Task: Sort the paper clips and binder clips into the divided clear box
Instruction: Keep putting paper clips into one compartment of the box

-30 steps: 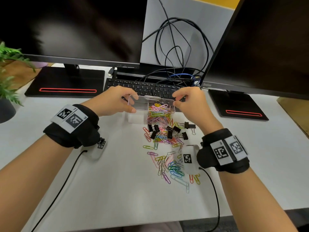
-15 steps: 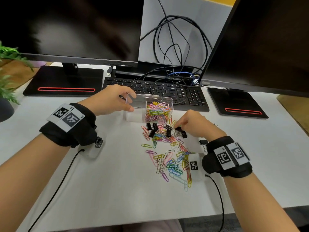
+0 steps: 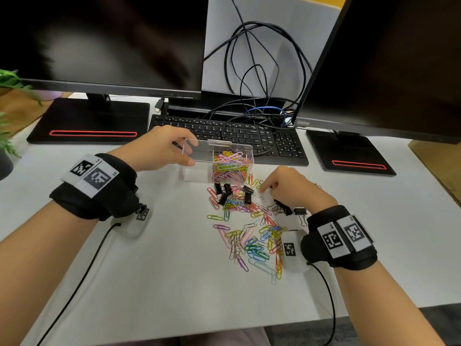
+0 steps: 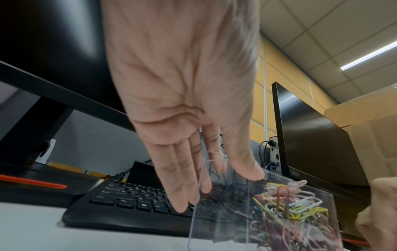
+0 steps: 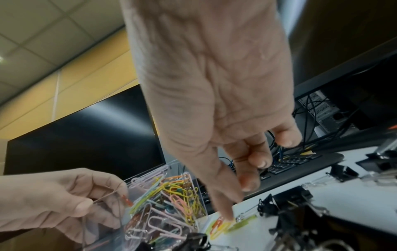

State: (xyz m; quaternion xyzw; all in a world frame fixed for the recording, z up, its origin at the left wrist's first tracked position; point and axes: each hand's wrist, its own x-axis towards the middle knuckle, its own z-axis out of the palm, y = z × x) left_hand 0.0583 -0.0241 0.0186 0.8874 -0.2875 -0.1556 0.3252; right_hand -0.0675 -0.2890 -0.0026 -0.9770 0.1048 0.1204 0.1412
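The divided clear box (image 3: 218, 161) is steadied at its left end by the left hand (image 3: 159, 149), whose grip is clamped on the wall: the thumb lies on the near side and the fingers on the far side. The box stands on the white bench (image 3: 154, 258), just in front of the keyboard (image 3: 229, 136). Its right compartment is heaped with coloured paper clips (image 3: 230, 166); the left compartment appears empty.

The right hand (image 3: 290, 189) is lowered onto the loose pile, its forefinger pressed on a yellow-green paper clip (image 5: 234, 225) just beside the box. Whether anything is yet pinched cannot be told; the other fingers are loosely curled and nothing is seen held. Black binder clips (image 3: 225, 193) lie mixed among the scattered paper clips (image 3: 252, 243) in front of the box.

Several risks can be judged from here. Flat wire clips may be slid along the bench rather than lifted. Interlocked clips may be dragged up in a chain and spilled. The right compartment is nearly full, so further clips could be tipped over the divider. A binder clip could be caught up with the paper clips and dropped into the wrong side.
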